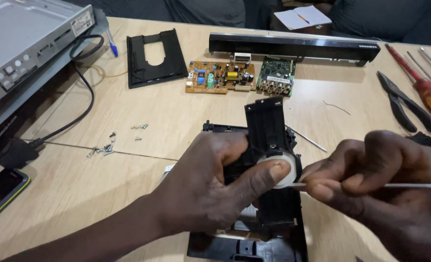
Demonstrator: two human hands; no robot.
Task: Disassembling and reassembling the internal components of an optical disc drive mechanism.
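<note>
— Wooden table [128, 194] carries what?
— Grey chassis [26, 39] far left, black bar [293, 46] at the back, circuit boards [239, 76], screws [103, 148].
— And the hands?
— Left hand [210, 187] grips the black drive frame [266, 145] mid-table, thumb on its white disc [286, 165]. Right hand [375, 189] pinches a thin white rod [414, 186].

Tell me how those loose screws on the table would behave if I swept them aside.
The screws look tiny and light, so they would likely scatter. Being round-shanked on a smooth wooden table, some may roll away. They lie clear of the left hand, probably fiddly to pinch singly.
</note>
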